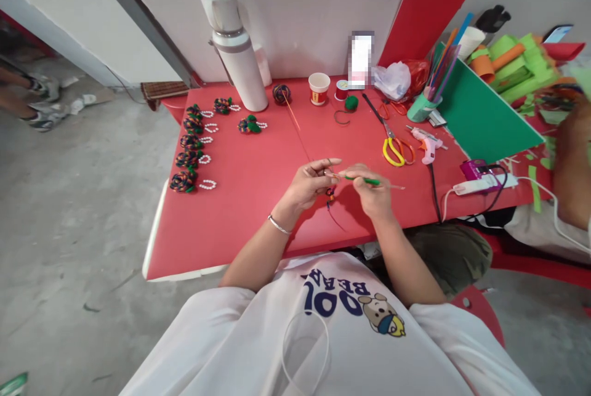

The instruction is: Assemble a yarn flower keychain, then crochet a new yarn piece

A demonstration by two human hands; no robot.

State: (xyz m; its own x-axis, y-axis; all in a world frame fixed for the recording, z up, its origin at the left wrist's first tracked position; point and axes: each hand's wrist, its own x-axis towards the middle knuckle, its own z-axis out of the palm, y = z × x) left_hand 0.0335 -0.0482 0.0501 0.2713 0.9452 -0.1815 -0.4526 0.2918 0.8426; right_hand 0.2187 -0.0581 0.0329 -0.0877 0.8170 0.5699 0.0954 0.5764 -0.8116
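Observation:
My left hand (310, 185) is closed on a small piece of multicoloured crochet work (330, 194), its loose yarn tail hanging below the fingers. A thin strand of yarn (295, 122) runs to that hand from a dark multicoloured yarn ball (281, 95). In my right hand (369, 189) I grip a crochet hook (372, 181) by its green handle. The hook's tip meets the yarn at my left fingers; the exact loop is too small to make out. Both hands are just above the red table (240, 217), near its front edge.
Several crocheted pieces (183, 180) with white bead loops line the left side. Behind are a white thermos (240, 66), a paper cup (318, 88) and a phone (361, 58). Rightward lie scissors (393, 151), a pink glue gun (429, 146), a power strip (484, 184) and another person's arm (571, 162).

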